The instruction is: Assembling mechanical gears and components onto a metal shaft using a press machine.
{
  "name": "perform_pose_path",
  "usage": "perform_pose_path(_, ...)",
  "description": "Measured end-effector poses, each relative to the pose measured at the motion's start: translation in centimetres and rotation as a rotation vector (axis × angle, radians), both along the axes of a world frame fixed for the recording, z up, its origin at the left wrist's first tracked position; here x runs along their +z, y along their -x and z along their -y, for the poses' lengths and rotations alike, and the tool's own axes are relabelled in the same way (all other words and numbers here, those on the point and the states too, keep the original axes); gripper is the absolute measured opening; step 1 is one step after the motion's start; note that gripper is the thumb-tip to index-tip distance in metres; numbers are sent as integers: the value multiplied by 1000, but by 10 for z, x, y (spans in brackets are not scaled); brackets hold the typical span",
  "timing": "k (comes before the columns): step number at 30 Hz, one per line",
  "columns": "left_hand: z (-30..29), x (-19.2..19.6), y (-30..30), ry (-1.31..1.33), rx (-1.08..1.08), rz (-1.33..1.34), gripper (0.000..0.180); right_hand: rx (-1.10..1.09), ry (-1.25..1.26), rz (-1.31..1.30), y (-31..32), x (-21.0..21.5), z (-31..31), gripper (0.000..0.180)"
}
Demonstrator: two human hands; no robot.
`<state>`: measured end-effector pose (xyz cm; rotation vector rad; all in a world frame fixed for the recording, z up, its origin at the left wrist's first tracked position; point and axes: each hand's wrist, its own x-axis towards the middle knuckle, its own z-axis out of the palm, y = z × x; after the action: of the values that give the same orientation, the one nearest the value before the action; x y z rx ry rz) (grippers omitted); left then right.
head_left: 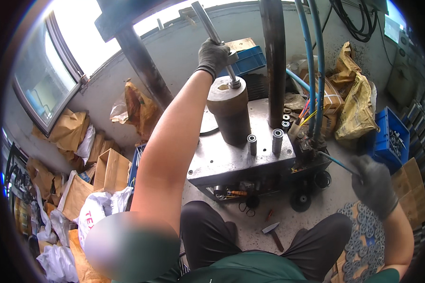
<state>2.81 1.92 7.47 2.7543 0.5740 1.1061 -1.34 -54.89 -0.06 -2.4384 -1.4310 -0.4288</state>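
My left hand [212, 57], in a dark grey glove, is wrapped around a long shiny metal rod [204, 21]. The rod leans slightly, and its lower end, with small rings [234, 83] on it, meets the top of a thick upright metal cylinder [231, 111]. A metal collar [232, 57] shows beside my fingers. That cylinder stands on a steel press table [226, 160]. On the right, my gloved right hand [375, 185] is closed around the end of a thin blue lever [336, 161], which joins the machine's valve block. Several short steel sleeves [277, 141] stand on the table.
Dark press columns [272, 61] rise beside the cylinder, with blue hoses [319, 66] on the right. A blue crate [391, 139] of metal parts stands at right. A hammer [273, 231] lies on the floor before my knees. Cardboard boxes [112, 170] and bags crowd the left.
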Motion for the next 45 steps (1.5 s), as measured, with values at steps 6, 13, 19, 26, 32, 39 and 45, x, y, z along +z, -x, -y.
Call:
perform_pose_path(6, 18, -1, 1, 5, -121, 109, 48, 30, 135, -75, 15, 3, -11, 35)
perform_pose_path(13, 19, 0, 2, 64, -105, 88, 44, 64, 344, -79, 15, 11, -11, 33)
perform_pose_path(19, 34, 9, 6, 3, -85, 62, 42, 38, 381, -56, 15, 6, -10, 25)
perform_pose_path(26, 45, 16, 13, 302, -80, 137, 38, 72, 340, -55, 13, 7, -10, 20)
perform_pose_path(32, 59, 17, 16, 266, -86, 133, 39, 43, 332, -80, 18, 10, -11, 20)
perform_pose_path(39, 66, 19, 22, 367, -80, 155, 32, -9, 247, -85, 22, 2, 4, 22)
perform_pose_path(45, 54, 14, 18, 358, -72, 192, 35, -72, 181, -163, 35, -17, 16, 25)
